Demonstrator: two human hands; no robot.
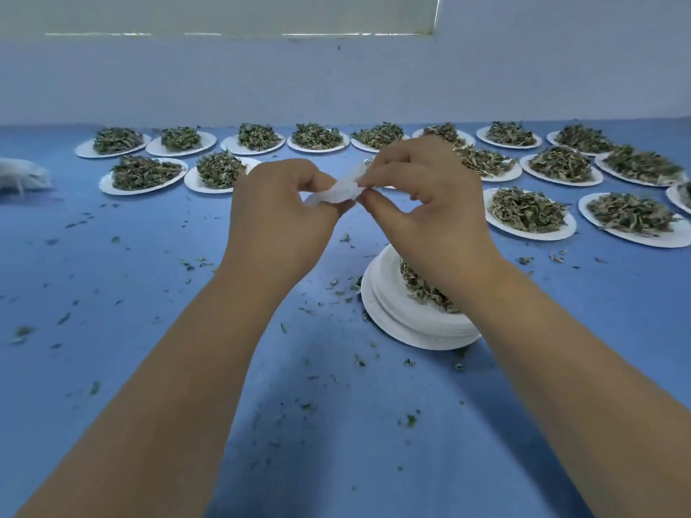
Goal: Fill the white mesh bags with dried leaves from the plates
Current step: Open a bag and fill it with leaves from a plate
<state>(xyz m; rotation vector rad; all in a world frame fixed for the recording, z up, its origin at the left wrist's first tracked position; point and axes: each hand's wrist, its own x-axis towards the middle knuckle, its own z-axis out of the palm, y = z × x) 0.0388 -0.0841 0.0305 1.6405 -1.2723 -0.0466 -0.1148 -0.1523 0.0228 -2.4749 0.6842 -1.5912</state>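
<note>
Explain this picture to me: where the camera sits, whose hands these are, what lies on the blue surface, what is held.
No machine here: a camera worn on a person's head looks forward and down, so both bare arms are the wearer's own. The left hand and right hand pinch one small white mesh bag between them. On the blue table lie many white plates heaped with dried leaves, a stack of plates under the right forearm with leaves on top, and scattered leaf crumbs. The white thing at far left is too blurred to name.

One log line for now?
white mesh bag: held up, looks empty | left hand: pinches it | right hand: pinches it | plate stack: leaves on top
</note>
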